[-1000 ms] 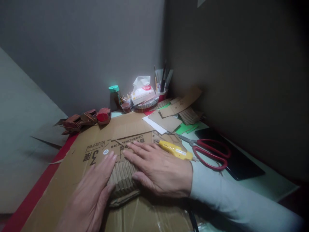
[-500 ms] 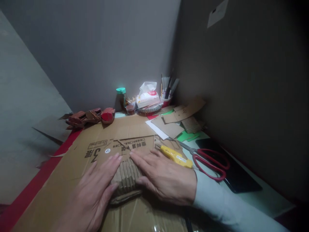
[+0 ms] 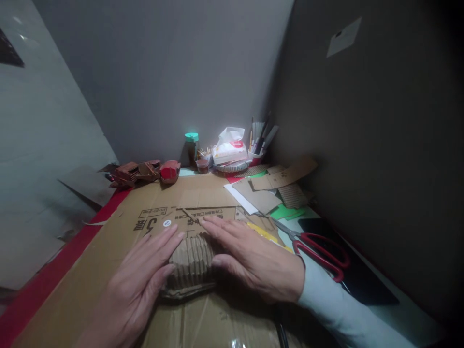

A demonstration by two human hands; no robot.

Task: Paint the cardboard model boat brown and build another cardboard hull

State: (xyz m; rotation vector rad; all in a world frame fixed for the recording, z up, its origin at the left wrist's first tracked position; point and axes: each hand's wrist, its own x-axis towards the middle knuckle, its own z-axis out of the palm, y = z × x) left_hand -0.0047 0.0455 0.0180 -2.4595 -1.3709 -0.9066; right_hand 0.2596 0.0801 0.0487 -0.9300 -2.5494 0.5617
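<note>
A folded piece of corrugated cardboard (image 3: 192, 261), ridges facing up and slightly domed, lies on a large flat cardboard sheet (image 3: 90, 285). Against its left side rests my left hand (image 3: 139, 280), fingers stretched out and the thumb near its front edge. On the opposite side my right hand (image 3: 253, 261) lies flat with straight fingers, its thumb touching the ridges. Neither hand's fingers wrap around the piece. Partly hidden behind my right hand is a yellow utility knife (image 3: 264, 232). Red-handled scissors (image 3: 321, 249) lie farther right.
Cardboard scraps (image 3: 257, 193) and green paper (image 3: 286, 211) lie at the back right. A dark flat device (image 3: 369, 285) is under the scissors. Along the back stand a tissue pack (image 3: 230, 152), a bottle (image 3: 191, 150), a brush cup (image 3: 255, 158) and red-painted cardboard pieces (image 3: 170, 171).
The view has shifted slightly. Both hands remain at the corrugated piece, a little farther apart, with more of its ridged top showing. My right hand now covers more of the knife.
</note>
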